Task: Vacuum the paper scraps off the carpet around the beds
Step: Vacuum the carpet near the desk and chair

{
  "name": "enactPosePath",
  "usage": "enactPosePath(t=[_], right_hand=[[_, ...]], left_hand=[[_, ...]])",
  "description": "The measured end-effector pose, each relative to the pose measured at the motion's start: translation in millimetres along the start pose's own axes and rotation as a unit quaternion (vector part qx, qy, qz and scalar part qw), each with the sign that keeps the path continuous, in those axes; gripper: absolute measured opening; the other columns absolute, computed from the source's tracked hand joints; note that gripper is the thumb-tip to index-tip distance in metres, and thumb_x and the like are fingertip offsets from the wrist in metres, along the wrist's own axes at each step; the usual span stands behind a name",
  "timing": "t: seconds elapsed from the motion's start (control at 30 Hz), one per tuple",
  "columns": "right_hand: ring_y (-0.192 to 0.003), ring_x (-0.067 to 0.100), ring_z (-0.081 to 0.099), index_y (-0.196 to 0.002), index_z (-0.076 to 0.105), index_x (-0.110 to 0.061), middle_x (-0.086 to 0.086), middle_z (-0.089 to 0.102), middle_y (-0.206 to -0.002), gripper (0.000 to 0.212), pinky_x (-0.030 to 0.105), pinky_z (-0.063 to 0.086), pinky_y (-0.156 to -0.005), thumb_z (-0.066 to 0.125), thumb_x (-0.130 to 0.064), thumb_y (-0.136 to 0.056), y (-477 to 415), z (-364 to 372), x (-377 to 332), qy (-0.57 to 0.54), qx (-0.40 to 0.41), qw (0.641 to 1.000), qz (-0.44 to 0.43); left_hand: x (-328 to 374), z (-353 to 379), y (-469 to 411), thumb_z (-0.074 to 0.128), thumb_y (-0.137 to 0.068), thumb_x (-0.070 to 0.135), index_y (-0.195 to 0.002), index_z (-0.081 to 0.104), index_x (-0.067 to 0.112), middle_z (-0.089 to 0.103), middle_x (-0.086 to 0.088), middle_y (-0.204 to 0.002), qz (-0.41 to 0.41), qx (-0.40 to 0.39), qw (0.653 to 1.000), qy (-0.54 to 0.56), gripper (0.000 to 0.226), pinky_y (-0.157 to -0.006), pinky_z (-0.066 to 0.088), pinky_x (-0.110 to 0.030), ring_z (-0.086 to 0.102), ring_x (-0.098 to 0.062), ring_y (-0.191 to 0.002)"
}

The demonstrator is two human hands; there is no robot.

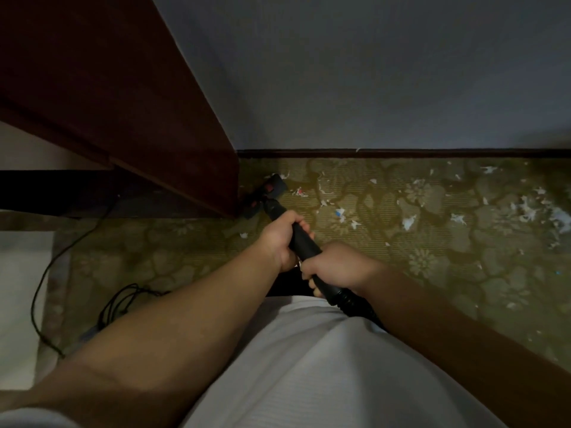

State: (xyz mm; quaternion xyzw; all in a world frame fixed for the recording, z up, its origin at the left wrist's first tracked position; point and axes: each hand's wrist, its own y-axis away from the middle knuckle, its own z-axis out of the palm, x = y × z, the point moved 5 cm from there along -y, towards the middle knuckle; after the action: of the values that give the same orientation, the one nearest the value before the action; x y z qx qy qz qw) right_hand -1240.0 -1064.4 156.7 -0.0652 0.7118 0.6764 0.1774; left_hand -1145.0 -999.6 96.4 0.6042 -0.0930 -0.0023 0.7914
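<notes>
Both hands grip the black vacuum wand (304, 242). My left hand (279, 239) holds it higher up the tube, my right hand (335, 268) nearer the ribbed hose at my waist. The black floor head with red marks (267, 193) rests on the green patterned carpet (401, 257), tucked against the corner of the dark wooden furniture (139, 103). White paper scraps (408, 222) lie scattered on the carpet to the right of the head, thickest at the far right (531, 208); one small scrap (244, 234) lies left of my left hand.
A grey wall with a dark skirting board (401, 153) bounds the carpet ahead. Black cables (123, 301) trail over the carpet at the left, beside a white bed edge (18, 304). Open carpet stretches to the right.
</notes>
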Motion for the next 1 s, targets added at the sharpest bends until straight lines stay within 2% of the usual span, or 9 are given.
enactPosePath(t=[0.13,0.4,0.6,0.73,0.83,1.0], right_hand=[[-0.061,0.025,0.065,-0.103,0.07,0.003,0.015,0.067,-0.075,0.021,0.035,0.055,-0.061,0.073,-0.007,-0.084,9.0,-2.0,12.8,-0.017,0.018,1.0,-0.003],[-0.055,0.023,0.064,-0.092,0.067,-0.001,0.01,0.067,-0.065,0.009,0.027,0.052,-0.051,0.071,-0.005,-0.085,43.0,-30.2,84.9,-0.095,0.06,0.994,0.011],[-0.059,0.027,0.065,-0.086,0.069,0.002,0.013,0.067,-0.065,0.007,0.034,0.054,-0.06,0.071,-0.003,-0.082,86.6,-63.5,191.4,-0.167,0.116,0.979,0.03],[-0.06,0.027,0.064,-0.085,0.07,0.003,0.015,0.067,-0.066,0.007,0.031,0.052,-0.056,0.07,-0.003,-0.083,125.1,-80.4,276.8,-0.211,0.139,0.966,0.045],[-0.062,0.028,0.067,-0.084,0.071,0.003,0.016,0.07,-0.069,0.009,0.034,0.054,-0.06,0.073,-0.005,-0.082,147.3,-88.6,337.6,-0.24,0.157,0.956,0.058],[-0.058,0.026,0.066,-0.09,0.07,0.005,0.014,0.069,-0.065,0.013,0.033,0.056,-0.06,0.074,-0.004,-0.081,167.7,-94.0,396.8,-0.284,0.17,0.942,0.058]], left_hand=[[-12.0,4.6,3.3,0.057,-0.093,0.013,-0.067,0.05,0.014,0.05,-0.001,-0.058,-0.006,-0.014,1.0,-0.012,0.028,-0.063,0.046,-0.027,0.047,-0.014,-0.054],[-79.8,53.1,9.7,0.054,-0.095,0.011,-0.068,0.049,0.014,0.048,-0.001,-0.062,-0.014,-0.04,0.995,-0.095,0.028,-0.063,0.046,-0.027,0.046,-0.014,-0.057],[-190.1,104.6,10.9,0.056,-0.092,0.012,-0.068,0.05,0.013,0.051,-0.002,-0.061,-0.037,-0.062,0.98,-0.186,0.025,-0.057,0.049,-0.029,0.049,-0.015,-0.055],[-284.5,132.0,18.6,0.057,-0.093,0.01,-0.066,0.051,0.013,0.052,-0.002,-0.06,-0.063,-0.075,0.969,-0.226,0.027,-0.059,0.049,-0.029,0.049,-0.015,-0.054],[-348.8,147.9,25.9,0.057,-0.092,0.01,-0.065,0.05,0.012,0.052,-0.002,-0.057,-0.086,-0.087,0.958,-0.258,0.028,-0.058,0.049,-0.029,0.049,-0.015,-0.053],[-411.0,164.0,38.1,0.057,-0.092,0.01,-0.065,0.051,0.011,0.051,-0.003,-0.058,-0.11,-0.1,0.94,-0.307,0.028,-0.059,0.048,-0.029,0.048,-0.017,-0.056]])
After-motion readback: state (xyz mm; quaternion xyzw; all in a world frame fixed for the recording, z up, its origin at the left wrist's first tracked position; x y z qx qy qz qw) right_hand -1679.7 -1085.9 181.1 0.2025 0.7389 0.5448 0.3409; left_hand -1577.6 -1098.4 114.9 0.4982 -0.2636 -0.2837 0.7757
